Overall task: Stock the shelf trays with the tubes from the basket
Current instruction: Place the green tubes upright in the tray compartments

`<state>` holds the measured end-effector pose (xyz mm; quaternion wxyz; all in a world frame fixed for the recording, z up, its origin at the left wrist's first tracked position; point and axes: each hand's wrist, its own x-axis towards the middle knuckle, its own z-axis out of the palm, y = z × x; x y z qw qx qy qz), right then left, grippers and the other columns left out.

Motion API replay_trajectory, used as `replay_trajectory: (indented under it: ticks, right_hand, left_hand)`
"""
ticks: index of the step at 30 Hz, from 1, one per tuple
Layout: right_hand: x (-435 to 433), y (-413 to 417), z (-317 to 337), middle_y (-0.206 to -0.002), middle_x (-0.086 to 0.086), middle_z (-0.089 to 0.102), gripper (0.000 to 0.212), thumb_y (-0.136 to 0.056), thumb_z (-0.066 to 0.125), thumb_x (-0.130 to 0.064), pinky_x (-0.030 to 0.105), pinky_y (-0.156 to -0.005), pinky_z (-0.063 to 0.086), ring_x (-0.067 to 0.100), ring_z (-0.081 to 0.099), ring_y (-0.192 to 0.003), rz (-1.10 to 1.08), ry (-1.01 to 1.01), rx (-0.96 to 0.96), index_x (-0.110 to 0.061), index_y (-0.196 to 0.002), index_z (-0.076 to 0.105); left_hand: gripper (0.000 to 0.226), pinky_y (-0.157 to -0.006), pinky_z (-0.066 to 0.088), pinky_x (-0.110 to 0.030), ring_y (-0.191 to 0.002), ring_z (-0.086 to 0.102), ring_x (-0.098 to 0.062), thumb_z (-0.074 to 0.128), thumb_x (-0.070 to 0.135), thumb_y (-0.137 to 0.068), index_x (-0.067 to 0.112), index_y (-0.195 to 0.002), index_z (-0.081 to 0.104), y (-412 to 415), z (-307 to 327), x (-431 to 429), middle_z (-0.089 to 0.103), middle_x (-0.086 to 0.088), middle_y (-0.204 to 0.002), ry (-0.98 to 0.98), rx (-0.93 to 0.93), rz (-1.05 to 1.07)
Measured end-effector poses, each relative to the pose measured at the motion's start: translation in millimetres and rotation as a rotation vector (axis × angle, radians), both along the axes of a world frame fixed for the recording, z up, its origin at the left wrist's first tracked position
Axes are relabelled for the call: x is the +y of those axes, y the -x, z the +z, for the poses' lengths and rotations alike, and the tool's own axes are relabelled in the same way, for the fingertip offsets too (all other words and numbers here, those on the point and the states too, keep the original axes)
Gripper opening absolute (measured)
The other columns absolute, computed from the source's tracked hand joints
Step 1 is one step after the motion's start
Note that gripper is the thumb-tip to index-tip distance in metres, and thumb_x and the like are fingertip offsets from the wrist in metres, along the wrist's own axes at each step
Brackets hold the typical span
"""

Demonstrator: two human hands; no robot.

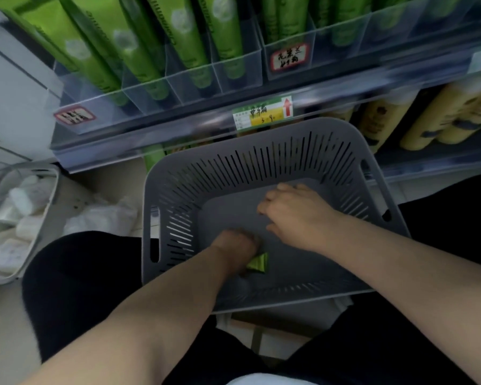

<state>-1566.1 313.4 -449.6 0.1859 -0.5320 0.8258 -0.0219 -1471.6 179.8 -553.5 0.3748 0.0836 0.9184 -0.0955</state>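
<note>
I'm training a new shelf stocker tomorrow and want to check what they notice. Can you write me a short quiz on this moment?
1. True or false: the left hand grips a green tube lying inside the grey slotted plastic basket.
2. Multiple choice: what fills the clear plastic shelf trays above the basket? A) tall green tubes B) red cans C) blue boxes
3. Fill in: the bottles on the lower shelf, to the right of the basket, are ____ in colour.

Key: 1 true; 2 A; 3 yellow.
</note>
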Motion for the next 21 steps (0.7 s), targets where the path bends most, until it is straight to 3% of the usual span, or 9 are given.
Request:
replay_trajectory:
  ticks: [7, 11, 13, 17, 21]
  right_hand:
    - [-1.1, 4.1, -3.6, -0.122, 0.004, 0.053, 0.032, -0.095, 0.051, -0.029, 0.037, -0.092, 0.036, 0.022, 0.042, -0.115, -0.017, 0.004, 0.016, -0.017, -0.124, 0.055]
    - [-3.0, 1.7, -6.6, -0.122, 0.004, 0.053, 0.032, -0.095, 0.051, -0.030, 0.037, -0.092, 0.036, 0.022, 0.043, -0.114, -0.015, -0.007, 0.010, -0.017, -0.124, 0.055]
    - [-3.8, 0.4, -6.1, -0.121, 0.004, 0.053, 0.031, -0.095, 0.051, -0.030, 0.037, -0.092, 0.036, 0.022, 0.043, -0.114, -0.014, -0.003, 0.012, -0.017, -0.123, 0.055]
    - [-2.6, 3.2, -1.0, -0.119, 0.001, 0.055, 0.031, -0.094, 0.052, -0.032, 0.038, -0.091, 0.040, 0.021, 0.045, -0.112, -0.036, 0.016, 0.023, -0.022, -0.123, 0.056]
    - [1.3, 9.6, 12.7, -0.121, -0.005, 0.056, 0.031, -0.095, 0.049, -0.031, 0.036, -0.089, 0.041, 0.018, 0.048, -0.111, -0.092, 0.057, 0.020, -0.029, -0.126, 0.053]
  left_hand:
    - [0.044, -0.088, 0.048, -0.041, -0.115, 0.054, -0.030, 0.053, 0.021, -0.089, 0.014, -0.131, 0.044, 0.2, 3.8, -10.1, 0.052, -0.010, -0.126, -0.009, 0.111, 0.220]
    - [0.036, -0.093, 0.047, -0.041, -0.118, 0.054, -0.028, 0.049, 0.016, -0.094, 0.016, -0.129, 0.054, -1.2, -5.9, -19.3, 0.055, -0.008, -0.131, 0.006, 0.087, 0.333]
    - [0.033, -0.093, 0.047, -0.039, -0.116, 0.056, -0.029, 0.050, 0.018, -0.094, 0.015, -0.127, 0.054, -1.9, -2.0, -20.9, 0.057, -0.009, -0.129, -0.066, 0.141, 0.436]
    - [0.029, -0.079, 0.051, -0.034, -0.099, 0.062, -0.031, 0.058, 0.024, -0.089, 0.016, -0.116, 0.052, -0.1, 36.0, -31.3, 0.064, -0.013, -0.108, -0.315, 0.413, 0.720]
    - [0.022, -0.070, 0.054, -0.036, -0.083, 0.062, -0.022, 0.063, 0.018, -0.088, 0.017, -0.106, 0.052, -2.1, 94.2, -39.7, 0.064, -0.006, -0.090, -0.626, 0.674, 0.811]
